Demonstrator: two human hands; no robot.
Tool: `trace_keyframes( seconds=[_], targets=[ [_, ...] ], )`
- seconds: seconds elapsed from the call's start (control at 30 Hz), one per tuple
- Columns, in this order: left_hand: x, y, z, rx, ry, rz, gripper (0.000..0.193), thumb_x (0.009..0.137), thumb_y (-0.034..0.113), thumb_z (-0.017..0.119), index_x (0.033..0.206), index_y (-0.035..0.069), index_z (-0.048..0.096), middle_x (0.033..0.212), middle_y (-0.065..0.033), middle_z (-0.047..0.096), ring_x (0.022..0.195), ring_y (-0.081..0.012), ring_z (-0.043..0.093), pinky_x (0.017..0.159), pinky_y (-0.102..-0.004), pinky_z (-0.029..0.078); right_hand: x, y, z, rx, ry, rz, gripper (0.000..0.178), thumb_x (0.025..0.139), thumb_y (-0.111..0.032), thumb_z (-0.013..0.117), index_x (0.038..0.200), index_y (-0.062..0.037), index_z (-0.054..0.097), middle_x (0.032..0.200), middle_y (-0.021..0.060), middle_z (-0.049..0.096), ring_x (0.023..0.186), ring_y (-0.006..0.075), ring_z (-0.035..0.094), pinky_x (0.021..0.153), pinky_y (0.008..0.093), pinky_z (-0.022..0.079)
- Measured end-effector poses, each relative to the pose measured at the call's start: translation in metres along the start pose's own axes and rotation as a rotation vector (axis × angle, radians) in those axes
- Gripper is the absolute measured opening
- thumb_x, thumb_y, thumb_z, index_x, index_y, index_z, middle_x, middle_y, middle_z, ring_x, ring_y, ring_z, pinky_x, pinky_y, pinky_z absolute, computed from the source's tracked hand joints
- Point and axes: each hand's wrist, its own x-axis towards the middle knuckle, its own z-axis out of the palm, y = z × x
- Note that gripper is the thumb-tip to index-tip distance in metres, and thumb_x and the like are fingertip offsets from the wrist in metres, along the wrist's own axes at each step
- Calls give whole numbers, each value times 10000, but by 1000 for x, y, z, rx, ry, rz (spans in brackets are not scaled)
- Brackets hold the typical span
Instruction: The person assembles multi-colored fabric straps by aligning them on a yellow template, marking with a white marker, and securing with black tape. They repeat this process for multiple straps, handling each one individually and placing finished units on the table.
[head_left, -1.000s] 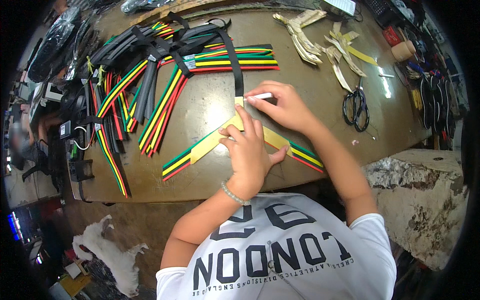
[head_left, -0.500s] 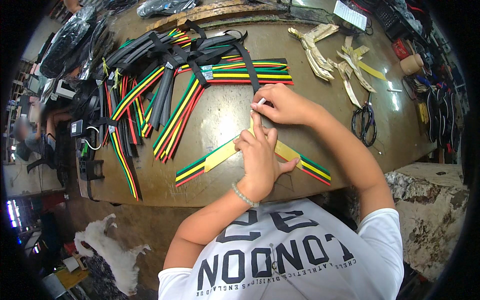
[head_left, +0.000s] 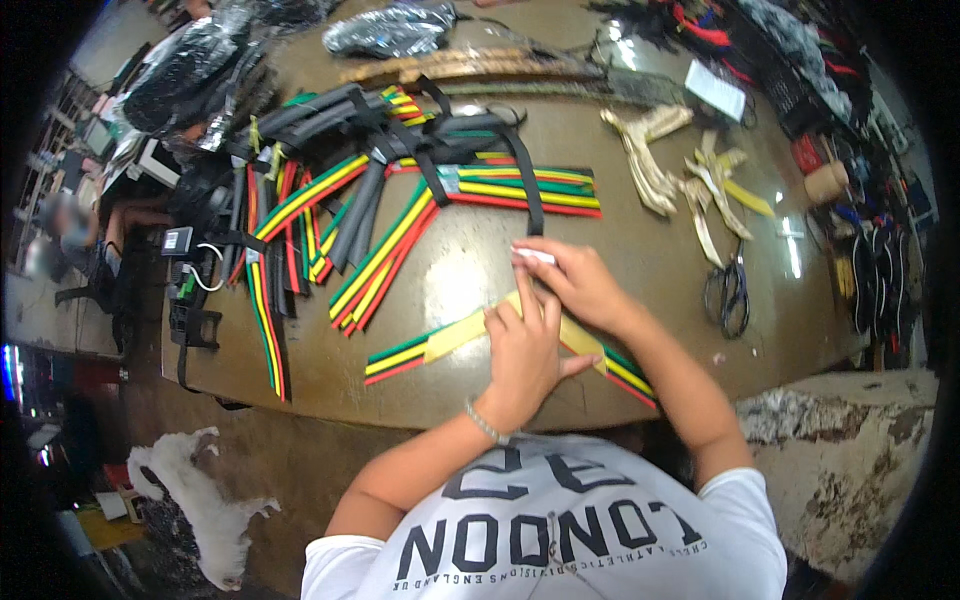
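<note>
A flat yellow angled template [head_left: 456, 336] lies over a strap striped green, black, yellow and red [head_left: 394, 367], whose two ends stick out past it on either side. My left hand [head_left: 524, 352] presses down on the template's middle, its fingers and thumb spread. My right hand [head_left: 588, 287] pinches a short white stick [head_left: 538, 256], perhaps chalk, at the top of the template, close to my left fingertips. Just beyond it a black strap [head_left: 530, 190] runs up toward a bundle of striped straps [head_left: 530, 198]. My hands hide the template's centre.
Striped and dark padded straps [head_left: 350, 225] pile up at the left. Cream-coloured angled pieces [head_left: 645, 160] and scissors [head_left: 728, 297] lie to the right. Wooden strips [head_left: 480, 66] and a plastic-wrapped bundle [head_left: 390, 30] are at the far side. A person [head_left: 85, 235] sits at far left.
The view has shifted, so the table appears lower. My right hand has turned slightly, and the white stick now lies flatter. My left hand stays spread on the template.
</note>
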Motion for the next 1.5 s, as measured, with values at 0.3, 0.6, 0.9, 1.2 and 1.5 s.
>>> trace_keyframes(
  seconds=[0.3, 0.6, 0.9, 1.2, 1.5],
  targets=[
    [-45, -104, -16, -699, 35, 78, 321, 848, 51, 670, 1168, 67, 680, 1184, -131, 619, 1060, -306, 578, 904, -377, 488, -11, -19, 19, -268, 96, -179, 250, 959, -164, 585, 1150, -8, 626, 1004, 192, 681, 934, 351, 648, 825, 428, 519],
    [-31, -125, -19, -939, -118, 25, 326, 797, -6, 652, 1105, 74, 723, 1123, -117, 657, 983, -302, 611, 869, -381, 500, -12, -20, 20, -278, 154, -176, 229, 957, -162, 595, 1105, 0, 663, 988, 177, 689, 842, 316, 665, 765, 396, 527],
    [-77, -53, -1, -308, -28, -41, 607, 895, 246, 617, 1347, -125, 452, 1408, -306, 435, 1335, -416, 413, 1147, -475, 303, -7, -61, 45, 252, 187, 135, 194, 933, -149, 652, 1008, 25, 690, 924, 128, 691, 828, 169, 673, 643, 302, 530],
    [-82, -56, 8, -536, 50, -11, 638, 856, 261, 642, 1325, -132, 463, 1381, -325, 434, 1363, -465, 335, 1162, -542, 233, 6, -70, 103, -53, -127, 125, 350, 918, -315, 605, 843, 20, 677, 800, 207, 677, 708, 373, 651, 645, 435, 518],
    [-85, -61, 2, -848, -205, -133, 643, 852, 275, 647, 1369, -63, 463, 1402, -247, 459, 1349, -430, 365, 1158, -531, 233, -8, -86, 123, -401, -67, -108, 194, 884, -189, 607, 809, -11, 625, 787, 162, 633, 795, 336, 623, 754, 424, 518]
  ],
)
